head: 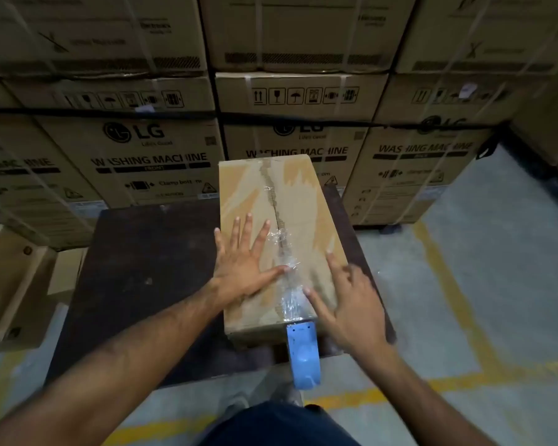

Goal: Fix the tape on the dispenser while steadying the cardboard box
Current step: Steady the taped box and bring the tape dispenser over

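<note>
The cardboard box (273, 220) is showing matt brown paper, torn rough along its centre seam and in paler patches. Clear tape (289, 284) is lying crinkled and glossy over it. The dispenser (303, 352) is looking like smooth blue plastic. The dark table (149, 252) is appearing dull, possibly worn wood.

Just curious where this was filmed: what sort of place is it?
Most likely a warehouse: stacked washing machine cartons fill the background, yellow lines mark the concrete floor, and a cardboard box is being taped.
</note>
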`<state>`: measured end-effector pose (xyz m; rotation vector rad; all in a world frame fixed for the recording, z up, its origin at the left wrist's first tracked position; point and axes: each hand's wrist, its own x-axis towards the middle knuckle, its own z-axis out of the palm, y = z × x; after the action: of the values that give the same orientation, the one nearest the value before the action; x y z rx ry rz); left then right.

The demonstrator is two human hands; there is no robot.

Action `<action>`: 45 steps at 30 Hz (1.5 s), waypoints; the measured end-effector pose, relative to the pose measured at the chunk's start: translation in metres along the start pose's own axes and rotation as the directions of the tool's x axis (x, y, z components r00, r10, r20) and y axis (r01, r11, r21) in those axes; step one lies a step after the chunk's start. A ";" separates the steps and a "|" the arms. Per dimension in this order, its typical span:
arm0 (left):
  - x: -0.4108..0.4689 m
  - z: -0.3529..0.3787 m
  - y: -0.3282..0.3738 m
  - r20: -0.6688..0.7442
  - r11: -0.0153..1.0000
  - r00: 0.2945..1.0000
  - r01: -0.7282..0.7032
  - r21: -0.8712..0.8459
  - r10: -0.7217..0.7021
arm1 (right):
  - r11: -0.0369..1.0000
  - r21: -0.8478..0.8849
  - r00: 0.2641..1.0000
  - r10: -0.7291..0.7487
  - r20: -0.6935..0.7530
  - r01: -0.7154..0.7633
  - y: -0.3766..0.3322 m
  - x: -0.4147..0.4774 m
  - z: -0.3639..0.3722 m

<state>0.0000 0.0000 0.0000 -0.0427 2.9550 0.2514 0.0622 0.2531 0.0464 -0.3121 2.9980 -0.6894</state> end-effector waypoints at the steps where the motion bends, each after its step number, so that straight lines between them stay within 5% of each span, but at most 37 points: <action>1: -0.001 0.003 0.002 0.007 1.000 1.000 -0.025 0.001 0.025 | 0.999 0.041 0.998 0.019 -0.055 -0.017 0.003 -0.017 0.004; 7: 0.005 0.016 0.007 0.029 0.980 0.980 -0.197 -0.009 0.197 | 0.907 0.305 0.950 0.230 0.213 -0.289 0.028 -0.091 0.058; 12: 0.012 0.026 0.011 0.090 0.975 0.972 -0.220 0.031 0.216 | 0.636 0.620 0.885 0.263 0.384 -0.459 0.030 -0.096 0.090; 19: 0.016 0.034 0.013 0.100 0.979 0.979 -0.185 0.084 0.177 | 0.386 0.776 0.849 0.401 0.345 -0.498 0.011 -0.101 0.118; 26: 0.017 0.040 0.013 0.085 0.977 0.982 -0.179 0.112 0.170 | 0.320 0.836 0.839 0.475 0.266 -0.446 -0.011 -0.125 0.104; 32: 0.018 0.040 0.012 0.066 0.975 0.982 -0.186 0.120 0.179 | 0.379 0.799 0.829 0.502 0.246 -0.466 -0.015 -0.148 0.096; 45: 0.016 0.038 0.013 0.042 0.975 0.981 -0.191 0.112 0.187 | 0.443 0.700 0.816 0.440 0.375 -0.561 -0.011 -0.116 0.055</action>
<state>-0.0094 0.0196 -0.0376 0.2561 2.9372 0.1042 0.1830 0.2441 0.0021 0.5506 2.1022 -1.6742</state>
